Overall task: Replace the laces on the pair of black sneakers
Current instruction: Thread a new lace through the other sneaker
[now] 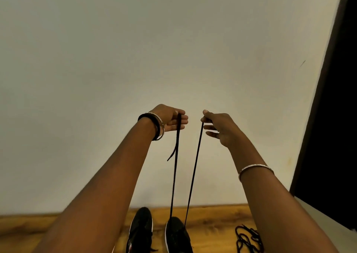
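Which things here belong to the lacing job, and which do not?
Job: left hand, right hand, black lace, sneaker being laced, other sneaker, loose laces.
Not the job: wrist bangles, dark panel, wall.

Left hand [170, 120]: wrist wearing wide black band [155, 127], thin studded silver-tone bangle [162, 125] lying just beside it. Right hand [222, 131]: forearm behind it wearing slim studded bracelet [255, 166]. Both forearms showing bare.

Your left hand [171, 118] and right hand [218, 126] each pinch an end of the lace [193, 172], raised taut from the right sneaker [176, 235] below.
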{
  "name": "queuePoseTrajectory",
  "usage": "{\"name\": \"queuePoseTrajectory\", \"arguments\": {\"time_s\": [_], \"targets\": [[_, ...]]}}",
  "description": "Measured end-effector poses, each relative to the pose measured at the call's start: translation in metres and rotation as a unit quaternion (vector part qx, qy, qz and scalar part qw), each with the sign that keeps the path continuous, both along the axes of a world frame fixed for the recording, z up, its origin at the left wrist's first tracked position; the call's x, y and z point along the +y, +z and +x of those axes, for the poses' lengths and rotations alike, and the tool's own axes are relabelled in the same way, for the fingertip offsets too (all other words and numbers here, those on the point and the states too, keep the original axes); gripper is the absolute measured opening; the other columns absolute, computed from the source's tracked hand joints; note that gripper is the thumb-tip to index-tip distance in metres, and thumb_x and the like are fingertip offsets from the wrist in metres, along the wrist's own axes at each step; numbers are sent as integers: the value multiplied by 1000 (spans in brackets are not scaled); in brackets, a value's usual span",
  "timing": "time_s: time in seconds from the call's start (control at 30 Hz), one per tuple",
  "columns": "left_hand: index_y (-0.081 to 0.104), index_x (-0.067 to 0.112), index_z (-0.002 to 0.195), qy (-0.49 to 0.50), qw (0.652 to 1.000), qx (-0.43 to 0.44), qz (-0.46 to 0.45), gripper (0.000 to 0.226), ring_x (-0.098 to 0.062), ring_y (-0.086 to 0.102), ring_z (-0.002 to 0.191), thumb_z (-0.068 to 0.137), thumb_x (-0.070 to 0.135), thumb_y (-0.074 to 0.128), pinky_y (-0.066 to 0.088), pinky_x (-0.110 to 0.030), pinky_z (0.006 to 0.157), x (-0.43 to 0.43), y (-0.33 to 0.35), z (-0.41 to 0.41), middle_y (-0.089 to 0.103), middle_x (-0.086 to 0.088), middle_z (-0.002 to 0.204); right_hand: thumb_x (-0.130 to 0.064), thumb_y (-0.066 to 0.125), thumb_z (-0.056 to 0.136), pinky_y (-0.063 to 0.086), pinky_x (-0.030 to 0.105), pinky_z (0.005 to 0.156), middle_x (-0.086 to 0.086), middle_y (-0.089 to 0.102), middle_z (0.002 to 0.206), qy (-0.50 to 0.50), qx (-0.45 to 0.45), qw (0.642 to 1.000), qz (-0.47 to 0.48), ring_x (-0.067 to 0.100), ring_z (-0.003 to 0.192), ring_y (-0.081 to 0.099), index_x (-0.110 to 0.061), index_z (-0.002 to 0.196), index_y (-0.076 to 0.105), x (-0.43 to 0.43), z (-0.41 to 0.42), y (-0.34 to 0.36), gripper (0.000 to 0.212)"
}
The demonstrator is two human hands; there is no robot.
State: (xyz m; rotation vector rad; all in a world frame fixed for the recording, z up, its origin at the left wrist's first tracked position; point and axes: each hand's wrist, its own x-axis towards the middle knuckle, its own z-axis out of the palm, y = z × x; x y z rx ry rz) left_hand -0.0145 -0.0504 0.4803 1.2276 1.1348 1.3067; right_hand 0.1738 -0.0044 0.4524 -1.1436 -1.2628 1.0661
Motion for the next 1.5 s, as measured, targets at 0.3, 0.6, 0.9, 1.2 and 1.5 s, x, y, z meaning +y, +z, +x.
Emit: {"name": "queuePoseTrajectory", "arguments": {"time_s": [0.3,0.6,0.9,1.2,1.5], "targets": [[68,-2,108,67,992,78,79,16,-18,74,82,95,5,62,61,-29,71,12,5,-10,74,-16,100,-29,61,101,57,32,78,4,78,104,55,115,991,28,18,96,72,-6,101,74,2,-5,16,27],[75,19,84,175,959,196,108,20,-25,62,92,92,36,67,57,-39,87,24,6,-12,63,2,85,-15,58,102,59,37,90,13,75,96,49,181,980,63,25,92,67,3,101,69,17,-13,28,21],[73,25,103,126,978,109,122,16,-12,68,63,96,35,62,50,-30,67,27,2,3,74,-1,75,-6,62,97,58,29,88,11,75,110,75,76,974,201,28,106,70,-3,105,75,10,-18,29,15],[73,14,97,128,974,79,169,21,-13,70,62,92,33,68,58,-30,67,31,11,14,75,-5,77,3,66,93,61,32,76,10,78,95,28,70,961,266,26,88,76,-6,104,54,7,-21,24,18],[65,7,98,102,986,85,100,12,-21,64,59,99,16,57,60,-37,69,44,-9,19,67,-8,74,-13,70,94,59,35,77,8,77,84,15,2,973,230,21,75,75,-4,104,66,8,-17,7,14]]}}
